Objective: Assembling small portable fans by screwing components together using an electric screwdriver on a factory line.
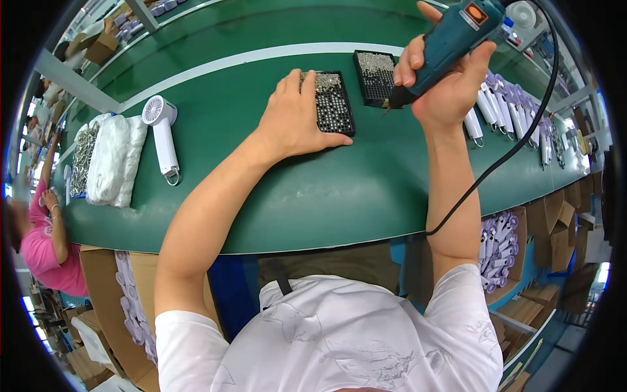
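Fingers (410,60), right hand (452,95): teal power driver (452,49) gripped, upper right. Left hand (292,117): spread beside black tray (351,121), upper centre; screws (328,82) may be spilled if jogged.

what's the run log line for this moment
left hand: at left black tray | right hand: gripping corded teal screwdriver | white handheld fan: lying on green table

Under my right grip (454,98) I see a green desk (385,209). A pale post (78,82) stands far to its left.
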A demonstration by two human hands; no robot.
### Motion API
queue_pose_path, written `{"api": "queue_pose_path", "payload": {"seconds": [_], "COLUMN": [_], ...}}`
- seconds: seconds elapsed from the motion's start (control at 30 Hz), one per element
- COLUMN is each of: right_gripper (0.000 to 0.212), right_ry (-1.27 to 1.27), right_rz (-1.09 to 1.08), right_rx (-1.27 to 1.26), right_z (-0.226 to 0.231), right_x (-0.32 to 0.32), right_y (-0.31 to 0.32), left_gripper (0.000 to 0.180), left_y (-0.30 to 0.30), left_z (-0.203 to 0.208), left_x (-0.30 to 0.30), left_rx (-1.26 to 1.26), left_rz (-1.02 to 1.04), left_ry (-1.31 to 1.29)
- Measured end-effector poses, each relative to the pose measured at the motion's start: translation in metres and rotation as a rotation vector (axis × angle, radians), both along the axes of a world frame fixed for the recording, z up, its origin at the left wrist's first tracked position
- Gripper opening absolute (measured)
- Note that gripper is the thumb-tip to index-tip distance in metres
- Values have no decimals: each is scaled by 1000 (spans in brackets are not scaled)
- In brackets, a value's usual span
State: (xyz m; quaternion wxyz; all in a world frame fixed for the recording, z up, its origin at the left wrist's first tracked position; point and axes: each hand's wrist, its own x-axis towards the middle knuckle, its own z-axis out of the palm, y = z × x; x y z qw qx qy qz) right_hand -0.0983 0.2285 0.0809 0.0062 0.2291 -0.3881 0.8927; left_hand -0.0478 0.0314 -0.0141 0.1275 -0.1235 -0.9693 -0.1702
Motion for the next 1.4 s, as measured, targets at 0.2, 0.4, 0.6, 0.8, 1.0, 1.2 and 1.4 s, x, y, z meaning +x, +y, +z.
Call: {"api": "queue_pose_path", "payload": {"seconds": [0.2,0.4,0.6,0.8,1.0,1.2,1.4], "right_gripper": [91,92,92,92,91,90,91], "right_ry": [11,-15,-26,-16,-25,-21,-17], "right_rz": [32,36,47,26,-35,-16,-12], "right_rx": [53,65,65,69,61,29,31], "right_z": [-8,-12,-14,-15,-18,-13,-17], "right_x": [5,2,0,0,-1,3,6], "right_y": [-8,-10,-9,-10,-11,-11,-17], "left_gripper": [100,72,80,86,113,117,108], "left_y": [-3,-3,-1,-8,-32,-45,-41], "left_z": [6,12,7,6,10,2,8], "left_x": [8,14,12,11,0,0,19], "left_rx": [-39,-43,-15,-39,-24,98,20], "left_rz": [-107,-353,-231,-171,-126,-234,-232], "left_ry": [251,236,259,232,140,37,122]}}
